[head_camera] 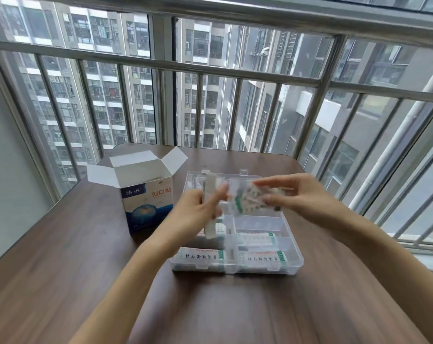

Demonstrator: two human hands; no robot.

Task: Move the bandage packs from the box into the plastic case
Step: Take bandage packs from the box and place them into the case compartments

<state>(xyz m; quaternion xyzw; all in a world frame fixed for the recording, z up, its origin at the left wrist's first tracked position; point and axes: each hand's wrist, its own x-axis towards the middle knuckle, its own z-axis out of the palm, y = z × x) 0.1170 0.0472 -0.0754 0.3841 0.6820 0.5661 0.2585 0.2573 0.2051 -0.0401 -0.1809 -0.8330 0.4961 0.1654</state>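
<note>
Head view, only one camera.

Box (146, 194) stands upright at centre-left of the frame, flaps splayed open at the top, so packs can be lifted straight out. It sits just beside the left wall of the plastic case (295, 263), apart from it by a thin gap; short carry, my read.

Case lies open at frame centre on the wooden table (61, 269), lid tipped back toward the railing (235, 68). Dividers split it into compartments. Near row, lower centre: two white-and-green bandage packs (200, 255) lying flat, one per compartment, labels up. A third pack sits in the middle-right compartment. Far compartments are mostly hidden by the hands.

Left hand (198, 214), centre frame, grips a stack of pale packs (211, 207) held on edge, roughly vertical, thumb on the near side, fingers curled round the far side. Wrist comes in from lower left, forearm angled up over the case's left half.

Right hand (302, 194), centre-right, pinches a blurred white-and-green pack (250, 199) between thumb below and fingers above, tilted, above the case's far half. Forearm enters from lower right.

Judgement: the left hand acts as a magazine while the right peels packs off one at a time to lay them flat. Target compartment: cannot tell; motion blur.
</note>
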